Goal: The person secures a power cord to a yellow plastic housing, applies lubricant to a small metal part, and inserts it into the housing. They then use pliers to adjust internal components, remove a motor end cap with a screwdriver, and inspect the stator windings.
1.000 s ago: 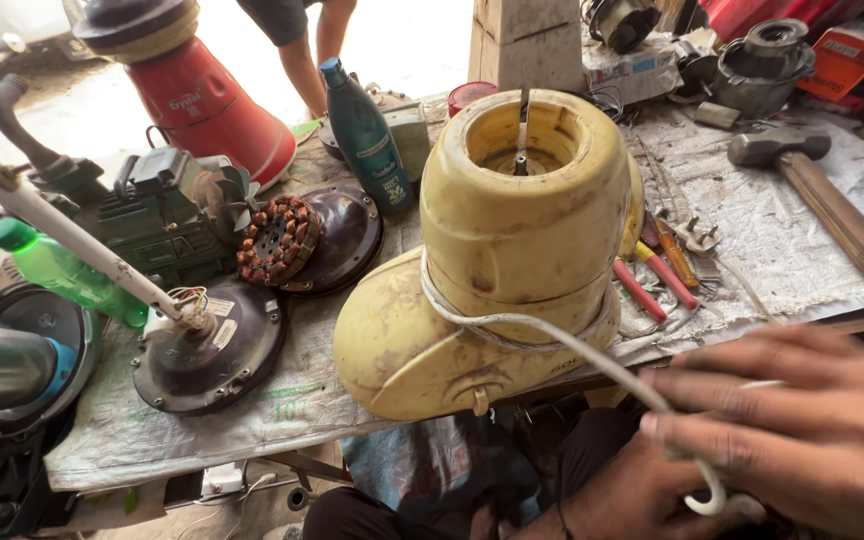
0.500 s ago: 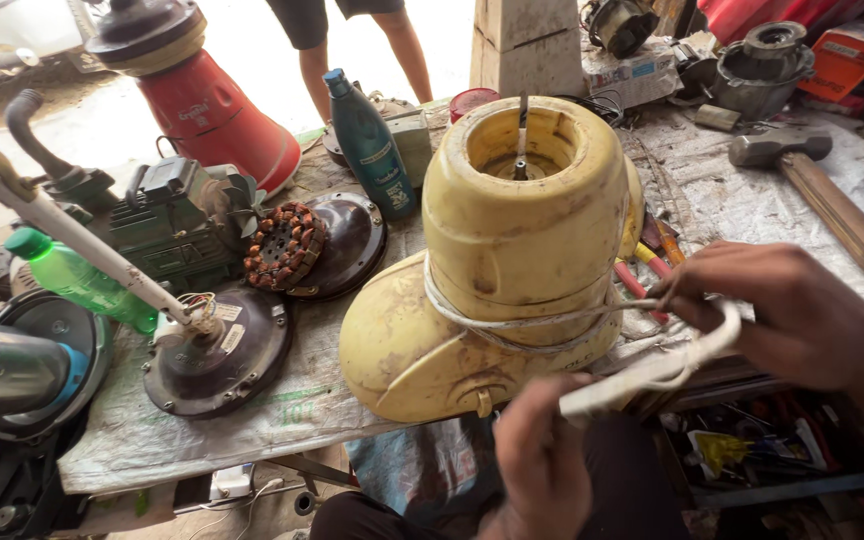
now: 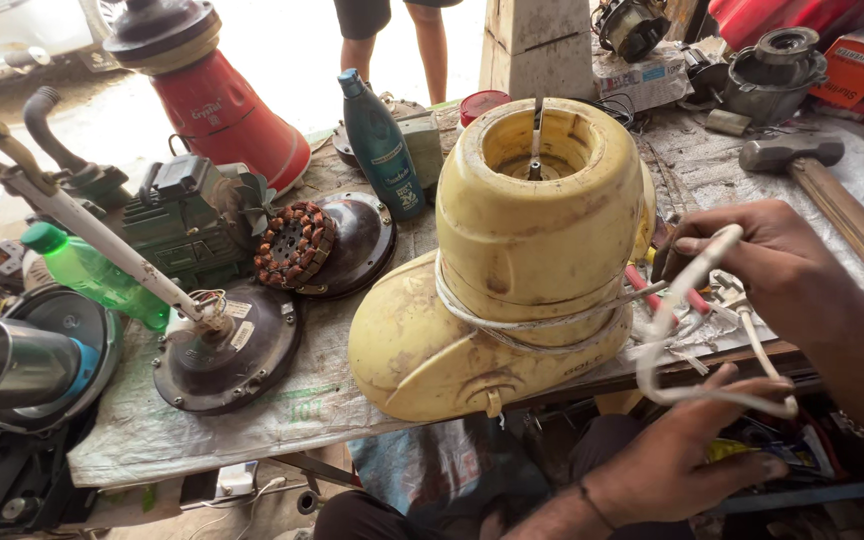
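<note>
1. Yellow mixer base stands mid-worktop, white cord wrapped round it.
2. Right hand, at 3 o'clock, pinches the cord.
3. Left hand, at 5 o'clock, half-open, touches the loop.

There is one camera, and it sits on the person's head. It looks down and forward, over a messy workbench covered with a grey cloth. It is close: a dirty yellow plastic machine body fills the middle, near the bottom edge. At the top, farther off, it sees a bright floor and a standing person's bare legs.
</note>
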